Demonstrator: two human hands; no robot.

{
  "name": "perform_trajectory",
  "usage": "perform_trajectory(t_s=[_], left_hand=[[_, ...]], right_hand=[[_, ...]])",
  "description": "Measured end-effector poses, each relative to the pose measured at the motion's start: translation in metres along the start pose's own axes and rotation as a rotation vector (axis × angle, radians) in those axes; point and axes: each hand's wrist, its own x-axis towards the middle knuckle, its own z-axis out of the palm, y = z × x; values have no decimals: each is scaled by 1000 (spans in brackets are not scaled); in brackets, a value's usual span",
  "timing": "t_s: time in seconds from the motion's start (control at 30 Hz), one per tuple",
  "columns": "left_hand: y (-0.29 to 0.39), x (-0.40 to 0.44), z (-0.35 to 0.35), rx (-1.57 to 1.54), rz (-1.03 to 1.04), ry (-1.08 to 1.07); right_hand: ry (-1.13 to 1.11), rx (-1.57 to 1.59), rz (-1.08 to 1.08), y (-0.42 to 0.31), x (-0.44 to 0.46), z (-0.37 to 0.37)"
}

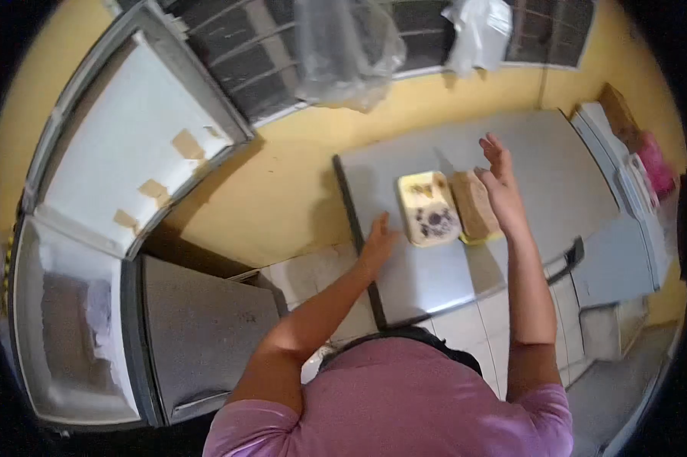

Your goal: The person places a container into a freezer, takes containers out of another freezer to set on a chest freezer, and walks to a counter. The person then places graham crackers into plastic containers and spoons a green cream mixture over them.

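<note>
Watching this over the head cam, I've got two things side by side on the flat grey freezer top (541,145): a pale yellow, rounded-rectangle plastic tub (430,208) with dark purple blotches, and a brown rectangular block (474,204) with a yellow edge at its near end. Can't tell if the blotches are print or contents.

My left hand (379,242) is loosely open, nothing in it, just off the tub's left side. The right hand (502,186) is open too, thumb apart, fingers up, overlapping the block in view; can't tell if they touch.

My guess: the tub's light, thin-walled, a bit bendy, maybe slick if cold. I'd grip both long sides low down. The block looks stiffer and drier, so flat palms on its sides.
</note>
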Motion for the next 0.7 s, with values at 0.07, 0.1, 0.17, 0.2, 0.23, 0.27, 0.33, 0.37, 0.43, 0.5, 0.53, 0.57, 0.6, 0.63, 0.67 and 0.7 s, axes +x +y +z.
perform_trajectory(t_s=[0.07,0.1,0.17,0.2,0.23,0.27,0.33,0.37,0.43,0.5,0.53,0.57,0.6,0.63,0.67,0.7], left_hand=[[-19,6,-18,4,119,72],[-21,2,-22,-20,113,103],[-15,0,-50,-117,197,67],[4,-19,-56,-347,233,-56],[5,-17,-65,-279,191,76],[0,-26,-79,-246,212,123],[29,-59,-106,-178,249,218],[51,-75,-127,-216,226,187],[68,-109,-168,-185,282,210],[87,-147,-216,-61,321,303],[98,-169,-243,72,372,374],[108,-191,-269,141,390,462],[114,-213,-293,200,404,544],[113,-230,-323,243,420,641],[122,-251,-351,475,506,753],[135,-275,-374,508,583,799]], right_hand=[[-263,113,16,-93,-9,49],[-450,196,-22,-118,-16,76],[-835,407,6,-164,-38,130],[-1022,483,17,-185,-50,153],[-1212,546,40,-205,-61,177],[-1383,561,-4,-220,-69,197],[-1597,600,-90,-238,-83,238],[-1668,616,-125,-244,-89,259],[-1764,653,-170,-256,-100,300],[-1814,673,-195,-263,-108,336],[-1831,682,-202,-266,-112,350],[-1835,685,-208,-268,-115,364],[-1830,685,-208,-269,-115,375],[-1838,688,-216,-273,-117,389],[-1823,664,-200,-272,-117,397],[-1830,661,-204,-276,-121,412]])
